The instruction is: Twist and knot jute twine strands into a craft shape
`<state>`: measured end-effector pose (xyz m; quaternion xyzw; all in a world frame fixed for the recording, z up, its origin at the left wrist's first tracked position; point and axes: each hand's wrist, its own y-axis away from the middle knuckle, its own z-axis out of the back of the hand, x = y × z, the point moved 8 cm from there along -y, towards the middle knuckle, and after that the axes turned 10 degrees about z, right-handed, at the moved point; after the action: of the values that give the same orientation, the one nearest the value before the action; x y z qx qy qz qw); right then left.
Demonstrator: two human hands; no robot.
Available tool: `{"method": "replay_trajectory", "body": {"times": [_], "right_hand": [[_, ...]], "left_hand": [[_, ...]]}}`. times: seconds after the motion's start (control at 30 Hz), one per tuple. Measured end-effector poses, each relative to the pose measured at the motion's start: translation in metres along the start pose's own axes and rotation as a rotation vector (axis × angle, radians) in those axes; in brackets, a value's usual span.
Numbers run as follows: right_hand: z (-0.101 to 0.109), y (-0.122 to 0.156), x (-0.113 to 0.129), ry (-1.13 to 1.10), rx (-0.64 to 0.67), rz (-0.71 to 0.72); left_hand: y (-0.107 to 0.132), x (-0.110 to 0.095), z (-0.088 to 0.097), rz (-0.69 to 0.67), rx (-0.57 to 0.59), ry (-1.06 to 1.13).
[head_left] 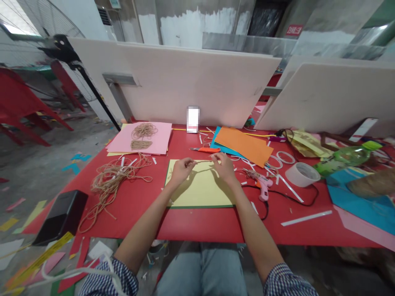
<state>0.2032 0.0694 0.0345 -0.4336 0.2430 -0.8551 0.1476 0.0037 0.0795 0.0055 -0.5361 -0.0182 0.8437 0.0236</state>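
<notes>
My left hand and my right hand pinch a short strand of jute twine between them. Both hang just above a pale yellow card with a green sheet showing along its lower edge. A pink hot glue gun lies to the right of my right hand, its black cord trailing across the table. An orange utility knife lies beyond my hands. A loose tangle of twine sits to the left, and smaller coils rest on a pink sheet.
The red table also holds an orange card, a tape roll, a green plastic bottle, white paper strips and a black box at its left corner. Pale partition boards stand along the far edge.
</notes>
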Motion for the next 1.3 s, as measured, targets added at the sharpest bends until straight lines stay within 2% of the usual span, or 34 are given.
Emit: {"method": "replay_trajectory", "body": {"times": [0.13,0.27,0.43,0.63,0.77,0.93,1.13,1.3], "right_hand": [[-0.014,0.0,0.006,-0.104,0.083,0.036],[-0.024,0.003,0.009,-0.213,0.191,-0.047],[-0.029,0.008,0.016,-0.32,0.246,-0.122],[-0.034,0.008,0.026,-0.315,0.232,-0.074],[-0.033,0.008,0.02,-0.273,0.193,-0.081],[-0.039,0.011,0.012,-0.214,0.217,-0.1],[-0.033,0.011,0.016,-0.082,0.106,-0.076],[-0.031,0.011,0.018,-0.047,0.06,-0.07]], "left_hand": [[0.003,-0.006,-0.003,-0.027,0.026,-0.012],[0.005,-0.012,-0.004,-0.057,0.072,-0.007],[0.004,-0.008,-0.004,-0.049,0.089,0.038],[0.003,-0.004,-0.007,-0.038,0.085,0.089],[0.002,-0.005,-0.004,-0.046,0.052,0.05],[0.003,-0.007,-0.005,-0.052,0.047,0.038],[0.002,-0.004,-0.005,-0.035,0.032,0.025],[0.002,0.002,-0.011,0.017,0.087,0.068]]}}
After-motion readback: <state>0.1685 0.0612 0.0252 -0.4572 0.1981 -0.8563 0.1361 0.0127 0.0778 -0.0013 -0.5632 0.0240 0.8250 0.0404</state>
